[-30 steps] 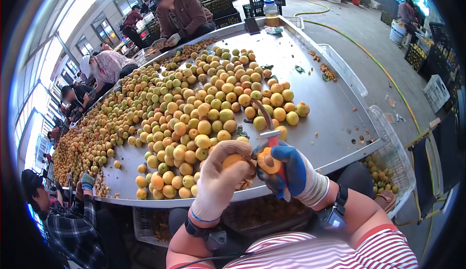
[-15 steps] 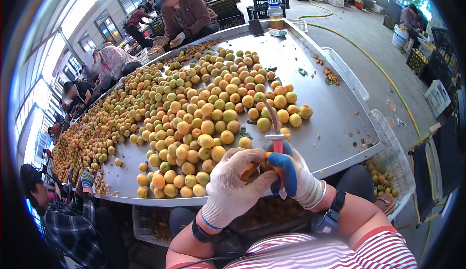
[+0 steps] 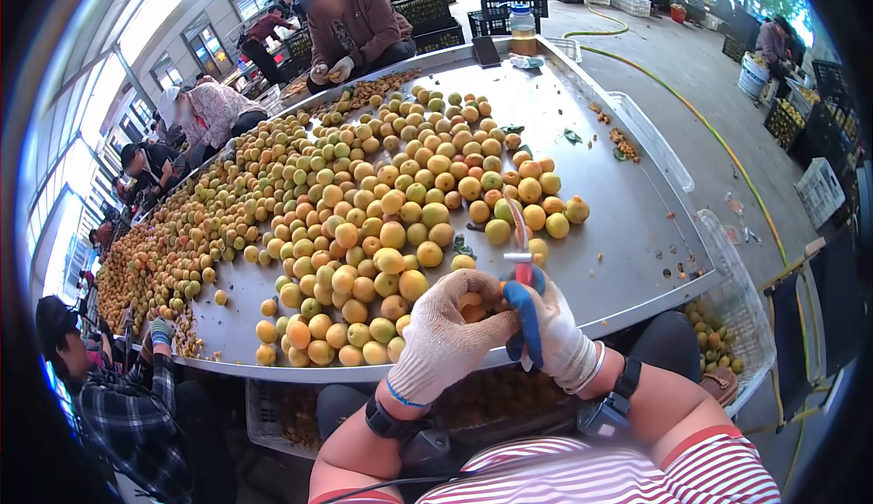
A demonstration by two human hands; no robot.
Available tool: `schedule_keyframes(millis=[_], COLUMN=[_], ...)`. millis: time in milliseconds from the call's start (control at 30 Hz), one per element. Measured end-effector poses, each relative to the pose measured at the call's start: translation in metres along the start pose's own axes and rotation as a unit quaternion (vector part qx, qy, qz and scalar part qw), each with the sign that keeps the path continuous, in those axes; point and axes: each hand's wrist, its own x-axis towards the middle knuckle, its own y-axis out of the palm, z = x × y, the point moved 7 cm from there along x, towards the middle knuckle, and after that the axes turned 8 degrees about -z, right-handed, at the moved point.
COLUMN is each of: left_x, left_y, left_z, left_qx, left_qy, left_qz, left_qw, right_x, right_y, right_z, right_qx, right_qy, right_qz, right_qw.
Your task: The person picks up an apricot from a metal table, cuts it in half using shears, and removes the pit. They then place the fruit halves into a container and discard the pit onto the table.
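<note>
My left hand (image 3: 450, 327), in a white knit glove, is curled around a yellow-orange fruit (image 3: 472, 307), mostly hidden by the fingers. Close against it, my right hand (image 3: 550, 327) wears a white glove with blue on the fingers. It grips a red-handled tool (image 3: 524, 272) with a metal crosspiece and a thin, curved, brownish part rising above. Whether the tool touches the fruit is hidden by my fingers. Just beyond both hands, a large heap of round yellow, orange and green fruits (image 3: 391, 231) covers much of the metal table (image 3: 609, 258).
White crates of fruit stand below the table's near edge and at its right corner (image 3: 759, 322). A lidded jar (image 3: 522, 31) stands at the far corner. A person in plaid (image 3: 123, 413) sits at left; others work along the far side. A yellow-green hose (image 3: 691, 108) crosses the floor.
Both hands stay together in almost the same place; my left fingers have shifted slightly around the fruit. Across the table, the person in the brown jacket has raised both hands closer together.
</note>
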Motion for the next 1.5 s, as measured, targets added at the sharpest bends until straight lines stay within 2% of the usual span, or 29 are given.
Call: schedule_keyframes(millis=[167, 233, 333, 433, 567, 633, 767, 833, 900, 933, 1000, 1100, 1133, 1200, 1233, 1267, 1300, 1367, 1400, 1500], left_x=[0.003, 0.005, 0.005, 0.008, 0.008, 0.013, 0.028, 0.029, 0.025, 0.023, 0.022, 0.02, 0.015, 0.004, -0.002, -0.011, -0.022, -0.035, -0.039, -0.034], left_y=[0.0, -0.002, 0.002, 0.002, -0.001, -0.009, -0.02, -0.023, -0.014, -0.007, -0.004, -0.007, -0.004, 0.006, 0.007, 0.018, 0.03, 0.043, 0.045, 0.042], left_z=[0.007, 0.015, 0.005, 0.007, 0.008, 0.003, 0.005, 0.006, 0.014, 0.018, 0.023, 0.02, 0.012, 0.005, 0.005, 0.001, 0.0, 0.003, 0.004, -0.014], left_qx=[-0.006, 0.066, 0.047, 0.035, 0.004, 0.002, 0.09, 0.096, 0.018, -0.024, -0.052, -0.084, -0.057, 0.043, 0.043, 0.208, 0.365, 0.448, 0.481, 0.466], left_qy=[-0.005, 0.083, 0.048, 0.081, 0.051, 0.049, 0.077, 0.041, -0.055, -0.067, -0.06, -0.057, -0.042, -0.003, -0.004, 0.067, 0.134, 0.139, 0.113, 0.14], left_qz=[-0.013, -0.018, -0.059, -0.063, -0.047, -0.065, -0.11, -0.111, -0.057, -0.03, -0.045, -0.068, -0.033, 0.062, 0.063, 0.132, 0.197, 0.263, 0.279, 0.26], left_qw=[1.0, 0.994, 0.996, 0.994, 0.998, 0.997, 0.987, 0.988, 0.997, 0.997, 0.996, 0.992, 0.997, 0.997, 0.997, 0.967, 0.9, 0.843, 0.824, 0.834], right_x=[0.005, 0.01, 0.016, 0.014, 0.029, 0.036, 0.029, 0.027, 0.026, 0.026, 0.023, 0.025, 0.025, 0.047, 0.047, 0.046, 0.042, 0.039, 0.038, 0.038], right_y=[-0.004, -0.005, -0.004, -0.003, -0.018, -0.023, -0.017, -0.015, -0.015, -0.012, -0.009, -0.014, -0.017, -0.047, -0.052, -0.055, -0.058, -0.06, -0.061, -0.066], right_z=[-0.006, -0.007, -0.006, -0.002, -0.008, -0.014, 0.001, 0.004, 0.003, 0.002, 0.003, 0.011, 0.025, 0.035, 0.049, 0.058, 0.071, 0.081, 0.085, 0.092], right_qx=[-0.007, -0.017, -0.029, 0.0, 0.041, 0.125, 0.109, 0.101, 0.091, 0.066, 0.048, 0.01, 0.102, 0.101, 0.11, 0.11, 0.088, 0.068, 0.073, 0.075], right_qy=[0.004, -0.01, 0.009, 0.026, -0.002, 0.078, 0.057, 0.054, 0.051, 0.04, 0.037, -0.011, -0.08, -0.114, -0.132, -0.132, -0.154, -0.173, -0.195, -0.235], right_qz=[-0.032, -0.052, -0.043, -0.038, -0.07, -0.062, -0.044, -0.043, -0.043, -0.023, 0.007, -0.03, -0.075, -0.106, -0.103, -0.104, -0.104, -0.106, -0.112, -0.121], right_qw=[0.999, 0.998, 0.999, 0.999, 0.997, 0.987, 0.991, 0.993, 0.994, 0.997, 0.998, 0.999, 0.989, 0.983, 0.98, 0.98, 0.979, 0.977, 0.972, 0.961])
